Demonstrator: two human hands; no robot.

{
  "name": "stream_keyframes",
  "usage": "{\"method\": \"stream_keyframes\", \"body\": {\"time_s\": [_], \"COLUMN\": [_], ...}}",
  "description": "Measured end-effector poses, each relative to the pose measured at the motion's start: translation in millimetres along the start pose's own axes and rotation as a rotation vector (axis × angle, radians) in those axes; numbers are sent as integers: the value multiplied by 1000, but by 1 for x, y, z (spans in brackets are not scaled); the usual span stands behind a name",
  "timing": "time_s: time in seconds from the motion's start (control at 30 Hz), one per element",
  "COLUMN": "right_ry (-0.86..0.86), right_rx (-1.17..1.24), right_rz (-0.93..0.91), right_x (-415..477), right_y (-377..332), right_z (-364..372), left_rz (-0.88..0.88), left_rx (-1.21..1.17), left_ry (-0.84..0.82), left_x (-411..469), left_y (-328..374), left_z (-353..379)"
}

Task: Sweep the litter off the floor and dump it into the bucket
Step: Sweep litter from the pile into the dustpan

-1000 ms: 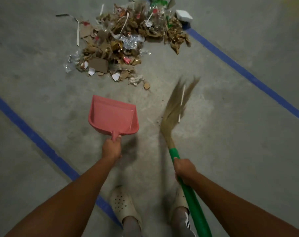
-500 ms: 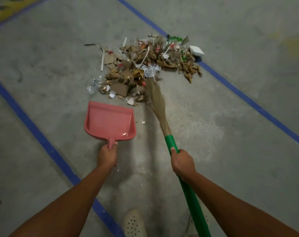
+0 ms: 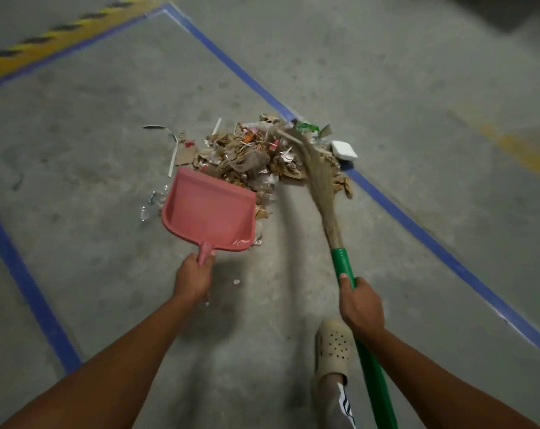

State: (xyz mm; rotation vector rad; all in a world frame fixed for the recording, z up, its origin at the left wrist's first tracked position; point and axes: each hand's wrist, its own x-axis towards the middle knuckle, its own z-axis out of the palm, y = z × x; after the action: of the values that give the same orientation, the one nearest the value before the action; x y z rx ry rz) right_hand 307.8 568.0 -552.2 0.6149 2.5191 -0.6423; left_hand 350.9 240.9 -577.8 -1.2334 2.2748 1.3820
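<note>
A heap of litter, mostly torn cardboard, paper strips and clear plastic, lies on the concrete floor ahead of me. My left hand grips the handle of a pink dustpan, whose front lip touches the near left edge of the heap. My right hand grips the green handle of a straw broom. Its bristles reach over the right side of the heap to the far edge. No bucket is in view.
Blue tape lines frame the floor area on the left, the far side and the right. A yellow and black hazard stripe runs at the far left. A white foam piece lies at the heap's right. My right shoe stands beside the broom handle.
I have stepped closer to the heap. The dustpan moved forward to the heap's near edge. The broom swung from the heap's near side over to its right and far edge.
</note>
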Motion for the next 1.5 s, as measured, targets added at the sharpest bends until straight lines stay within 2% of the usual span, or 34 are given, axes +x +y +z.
{"method": "stream_keyframes", "body": {"time_s": [0.23, 0.43, 0.5, 0.63, 0.83, 1.07, 1.23, 1.5], "right_ry": [26, -138, -211, -272, -251, -125, -116, -65], "right_rx": [-35, -105, -229, -488, -646, -578, -593, -609], "right_rz": [108, 216, 157, -80, -293, -278, -305, -302], "right_x": [185, 312, 328, 318, 254, 176, 128, 105], "right_y": [1, -16, -23, -22, 1, 3, -11, -30], "right_z": [-70, -88, -83, -66, -65, -100, -121, -137], "left_rz": [27, 54, 43, 42, -83, -119, -155, -166], "left_rx": [72, 98, 110, 84, 71, -18, -43, 4], "left_ry": [-82, -97, -95, -86, -74, -39, -52, -42], "left_x": [66, 113, 125, 123, 94, 47, 8, -15], "left_y": [64, 86, 88, 89, 68, 44, 34, 28], "left_z": [98, 173, 184, 187, 160, 115, 78, 43]}}
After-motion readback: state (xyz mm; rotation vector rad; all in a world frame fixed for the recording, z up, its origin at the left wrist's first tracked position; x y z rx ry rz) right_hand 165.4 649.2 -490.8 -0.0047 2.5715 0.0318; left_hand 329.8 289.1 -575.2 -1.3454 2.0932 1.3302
